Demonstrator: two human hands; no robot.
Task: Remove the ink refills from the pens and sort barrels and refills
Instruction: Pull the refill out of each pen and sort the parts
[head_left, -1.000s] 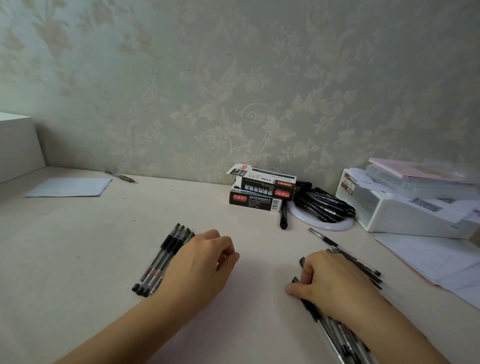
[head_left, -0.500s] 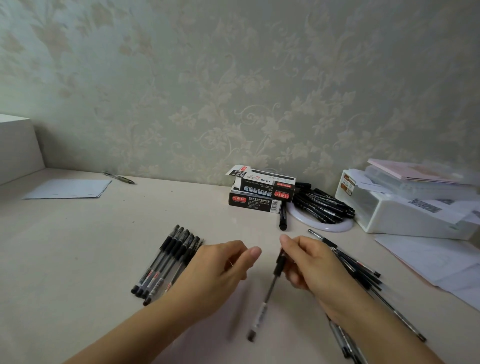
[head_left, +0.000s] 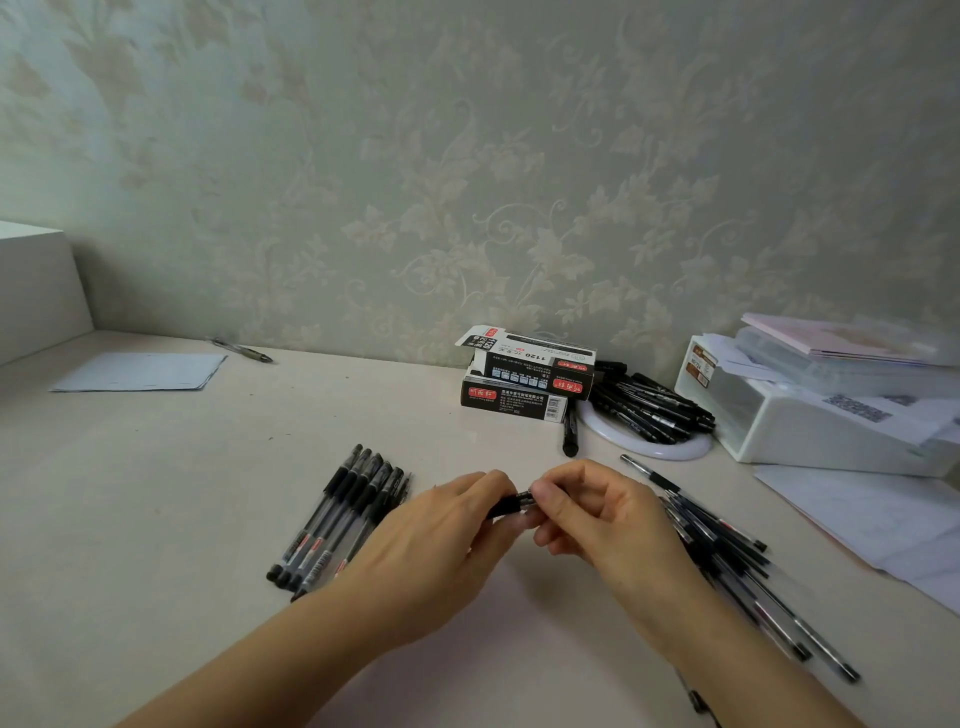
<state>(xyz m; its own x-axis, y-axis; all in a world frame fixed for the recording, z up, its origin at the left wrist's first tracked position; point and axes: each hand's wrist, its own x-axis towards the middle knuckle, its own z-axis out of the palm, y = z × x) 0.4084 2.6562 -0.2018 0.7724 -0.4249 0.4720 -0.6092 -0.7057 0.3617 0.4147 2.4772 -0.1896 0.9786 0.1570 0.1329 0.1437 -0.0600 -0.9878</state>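
- Paper (head_left: 140, 372) and lone pen (head_left: 244, 351) far left by wall.
- Row of barrels (head_left: 343, 512) flat on desk (head_left: 156, 493), left of hands.
- Left hand (head_left: 441, 540), fingers curled, gripping pen (head_left: 514, 503) above desk at centre.
- Right hand (head_left: 592, 514), fingertips pinching same pen's other end.
- Refills (head_left: 727, 556) heaped right of hands.
- 2 boxes (head_left: 524, 379) stacked behind.

Paper sheet (head_left: 140, 372) — white storage box (head_left: 810, 415)

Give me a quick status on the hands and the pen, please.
Left hand and right hand both pinching one pen above the desk. Refill not yet out. Nothing in the way.
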